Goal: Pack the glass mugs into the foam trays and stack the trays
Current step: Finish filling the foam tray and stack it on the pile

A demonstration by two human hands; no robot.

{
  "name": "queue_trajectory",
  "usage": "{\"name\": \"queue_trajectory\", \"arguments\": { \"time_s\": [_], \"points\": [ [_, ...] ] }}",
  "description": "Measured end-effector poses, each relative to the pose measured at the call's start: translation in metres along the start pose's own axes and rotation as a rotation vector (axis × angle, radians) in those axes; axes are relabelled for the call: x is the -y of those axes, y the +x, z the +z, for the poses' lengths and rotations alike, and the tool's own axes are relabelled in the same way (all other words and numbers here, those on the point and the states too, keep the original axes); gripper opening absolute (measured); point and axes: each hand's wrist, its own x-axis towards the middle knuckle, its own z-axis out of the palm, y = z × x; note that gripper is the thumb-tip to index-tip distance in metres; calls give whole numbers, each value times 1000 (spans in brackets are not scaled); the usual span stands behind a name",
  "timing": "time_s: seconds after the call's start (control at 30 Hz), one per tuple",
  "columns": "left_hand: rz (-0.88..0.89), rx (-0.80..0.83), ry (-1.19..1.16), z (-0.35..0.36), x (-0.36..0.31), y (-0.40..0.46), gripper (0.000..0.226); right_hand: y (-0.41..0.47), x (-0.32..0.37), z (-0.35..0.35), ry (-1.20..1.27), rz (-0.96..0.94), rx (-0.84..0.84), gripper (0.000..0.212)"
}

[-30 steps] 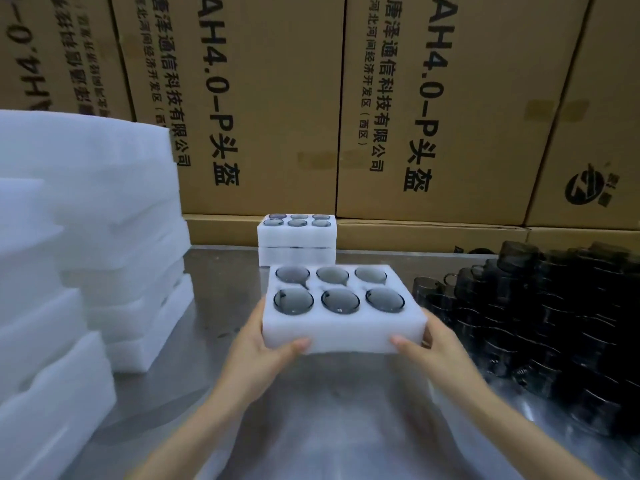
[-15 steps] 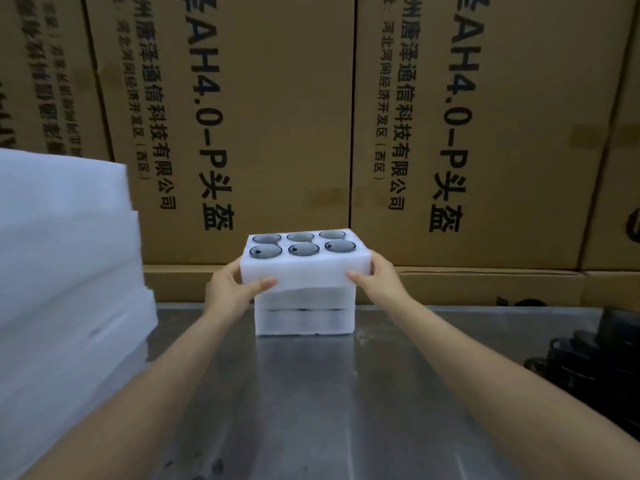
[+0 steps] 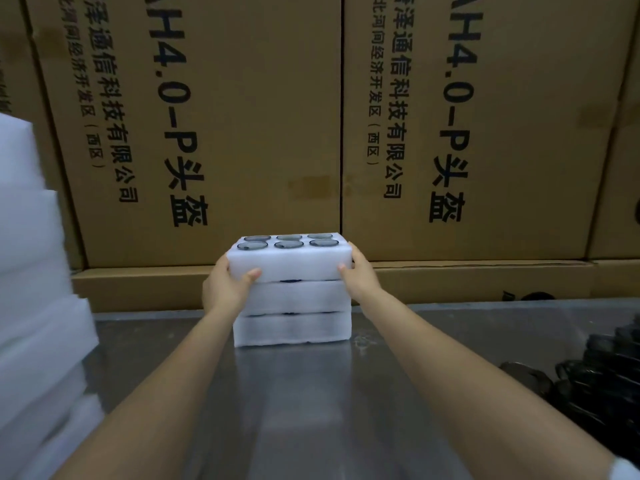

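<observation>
Foam on foam is what you are settling: the top tray, with six glass mugs seated in its pockets, sits at the centre of the frame on two other trays on the steel table. Your left hand grips its left end, thumb curled onto the front face; your right hand grips the right end the same way. The front edge looks shifted slightly left of the trays beneath, so square the corners before you let go. Press down evenly and lightly, since foam gives and the mugs below sit close under it. Release both hands together, straight outward, so the tray does not twist. More empty foam stands at the left edge, and loose dark mugs lie at lower right for the next tray.
</observation>
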Motion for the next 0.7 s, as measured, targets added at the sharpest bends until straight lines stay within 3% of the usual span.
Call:
{"name": "queue_trajectory", "arguments": {
  "time_s": [0.17,0.33,0.43,0.57,0.7],
  "points": [
    [-62,113,-90,5,12,-4,50,-2,-11,6,28,12,-94,43],
    [-80,75,-16,0,15,4,39,-1,-17,12,68,98,-156,13],
    [-61,61,30,2,16,2,36,-3,-17,11,45,134,-140,17],
    [-122,153,111,1,13,-4,52,-13,-14,9,-55,187,-73,32],
    [-167,233,32,4,24,-49,53,-44,-17,12,-96,231,-5,47]
  ]
}}
